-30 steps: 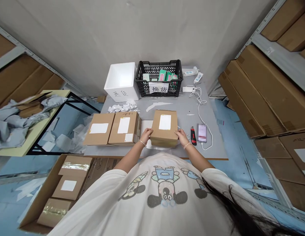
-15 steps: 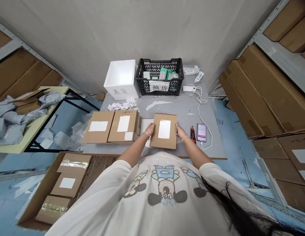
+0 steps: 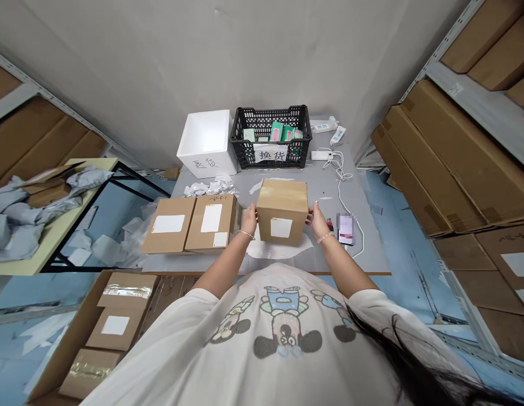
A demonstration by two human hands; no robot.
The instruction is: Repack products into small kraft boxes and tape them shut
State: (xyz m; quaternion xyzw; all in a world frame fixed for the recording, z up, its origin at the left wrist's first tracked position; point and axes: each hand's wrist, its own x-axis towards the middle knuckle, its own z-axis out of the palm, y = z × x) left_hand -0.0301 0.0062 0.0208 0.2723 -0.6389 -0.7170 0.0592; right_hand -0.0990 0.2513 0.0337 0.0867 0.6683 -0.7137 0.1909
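Between my two hands is a brown cardboard box with clear tape across its top and a white label on the side facing me. My left hand presses its left side, and my right hand grips its right side. Whether the box's bottom touches the table cannot be made out. To the left, two more labelled cardboard boxes stand side by side. A red and black utility knife lies by my right hand, partly hidden by it. Beside that is a phone on a white cable.
At the back of the grey table stand a white foam box and a black crate holding small packages. Crumpled plastic lies before them. Power strips are at the right. A large carton of boxes is lower left.
The box between my hands has tilted, so its taped face now points up and the labelled face turns toward me. Both hands have shifted slightly away from my body.
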